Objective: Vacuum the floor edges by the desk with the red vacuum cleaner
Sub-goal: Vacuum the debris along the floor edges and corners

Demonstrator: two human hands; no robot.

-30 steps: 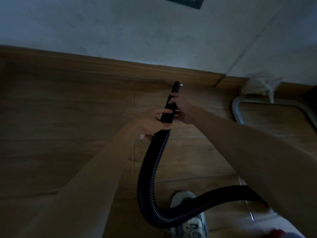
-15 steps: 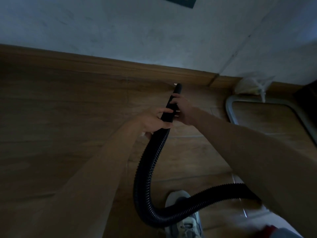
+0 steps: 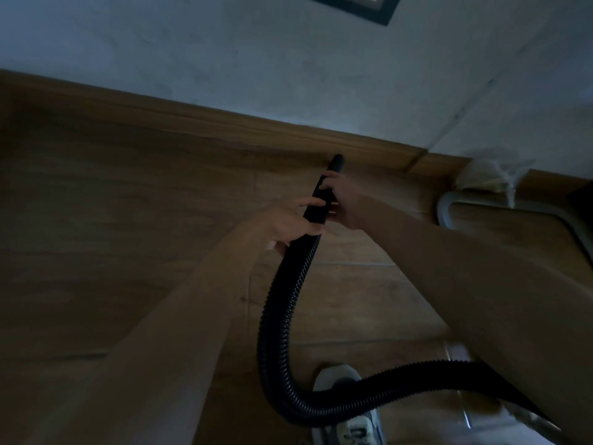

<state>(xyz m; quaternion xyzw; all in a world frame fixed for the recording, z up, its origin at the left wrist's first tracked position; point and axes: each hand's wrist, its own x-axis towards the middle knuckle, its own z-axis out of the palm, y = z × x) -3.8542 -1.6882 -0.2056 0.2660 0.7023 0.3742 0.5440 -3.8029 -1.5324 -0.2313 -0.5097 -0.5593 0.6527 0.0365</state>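
Observation:
A black ribbed vacuum hose (image 3: pixel 282 303) loops up from the bottom right across the wooden floor and ends in a black nozzle tube (image 3: pixel 337 163). The nozzle's tip points at the foot of the wooden skirting board (image 3: pixel 224 125). My left hand (image 3: pixel 288 221) grips the tube where it joins the hose. My right hand (image 3: pixel 345 200) holds the tube higher up, near the tip. The red vacuum body is out of view.
A grey metal frame (image 3: pixel 447 207) lies on the floor at the right, with a crumpled plastic bag (image 3: pixel 491 175) in the corner behind it. My grey shoe (image 3: pixel 349 422) stands under the hose loop. A dark panel (image 3: pixel 359 6) sits on the white wall above.
The nozzle tip has crept forward to the skirting board, and the view has shifted slightly. Both hands keep their hold on the tube.

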